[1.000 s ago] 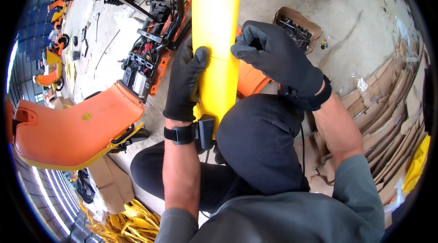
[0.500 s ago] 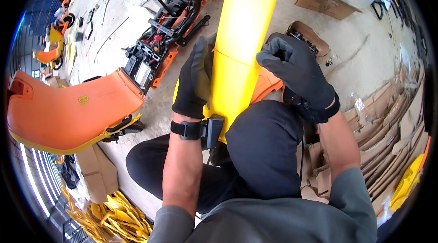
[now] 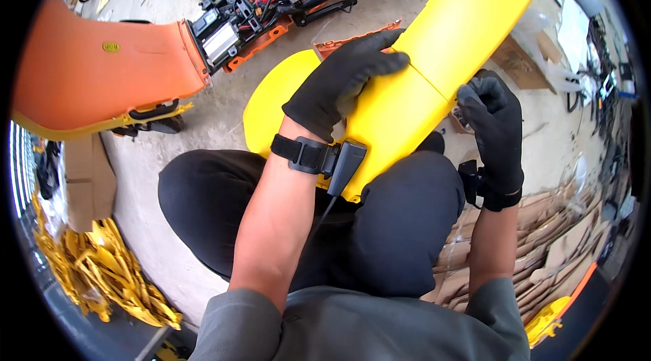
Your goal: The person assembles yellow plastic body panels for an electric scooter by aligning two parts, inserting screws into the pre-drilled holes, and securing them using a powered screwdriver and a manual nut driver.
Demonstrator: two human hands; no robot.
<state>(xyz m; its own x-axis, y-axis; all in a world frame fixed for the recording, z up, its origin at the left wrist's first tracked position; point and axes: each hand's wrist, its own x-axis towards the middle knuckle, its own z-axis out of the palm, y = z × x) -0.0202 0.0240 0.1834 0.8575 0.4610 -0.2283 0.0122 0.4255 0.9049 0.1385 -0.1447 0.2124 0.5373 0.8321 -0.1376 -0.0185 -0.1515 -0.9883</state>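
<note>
A long glossy yellow plastic panel [image 3: 468, 15], with a seam across its middle, slants from between my knees to the far right. My left hand [image 3: 342, 79], in a black glove, grips its left edge near the seam, thumb on top. At the right edge by the seam is my right hand [image 3: 494, 127], also gloved, fingers curled together in a pinch. Whatever those fingertips hold, if anything, is too small to make out. Beneath the left wrist, a rounded yellow part [image 3: 268, 106] lies on the floor, with an orange part [image 3: 325, 47] beyond it.
A partly stripped scooter frame [image 3: 271, 1] with exposed wiring and an orange seat section [image 3: 122, 55] stands at far left. Yellow scraps [image 3: 102, 266] lie at lower left. Flattened cardboard [image 3: 542, 232] is stacked at right, and an open carton [image 3: 525, 62] sits beyond the panel.
The yellow panel has swung so its far end points further right. My left hand has moved right with it, its thumb now over the top. My right hand has shifted right and slightly nearer.
</note>
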